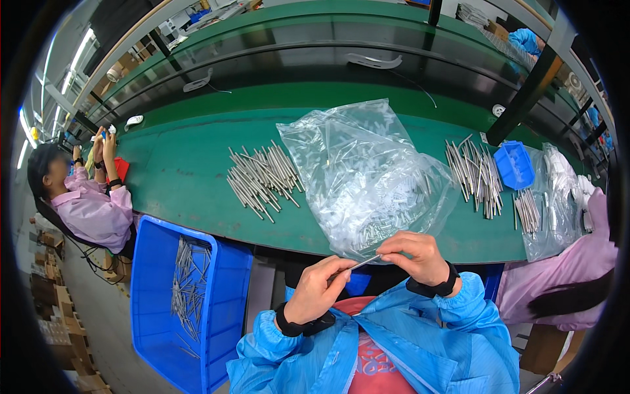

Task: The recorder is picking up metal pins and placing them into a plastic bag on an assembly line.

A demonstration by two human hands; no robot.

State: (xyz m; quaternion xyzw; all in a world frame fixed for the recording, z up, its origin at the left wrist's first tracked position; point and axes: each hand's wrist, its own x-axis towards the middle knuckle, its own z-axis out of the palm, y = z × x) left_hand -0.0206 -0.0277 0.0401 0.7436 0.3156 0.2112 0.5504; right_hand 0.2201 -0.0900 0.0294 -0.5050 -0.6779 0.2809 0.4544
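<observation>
A thin metal rod (pixel 365 262) slants between my two hands, just in front of the table edge. My left hand (pixel 317 289) is closed round its lower left end. The thumb and fingers of my right hand (pixel 420 257) pinch at its upper right tip; whether a small part also sits between those fingertips is hidden. Beyond my hands lies a clear plastic bag (pixel 354 157) full of small translucent pieces, its near edge close to my fingers. One pile of metal rods (pixel 264 177) lies left of the bag, another pile of rods (pixel 478 176) right of it.
A large blue bin (pixel 226 295) with loose rods stands at lower left, beside the green table (pixel 177 164). At right are a small blue tray (pixel 515 165), a short rod bundle (pixel 527 211) and more plastic bags (pixel 556 226). People in pink sit at both sides.
</observation>
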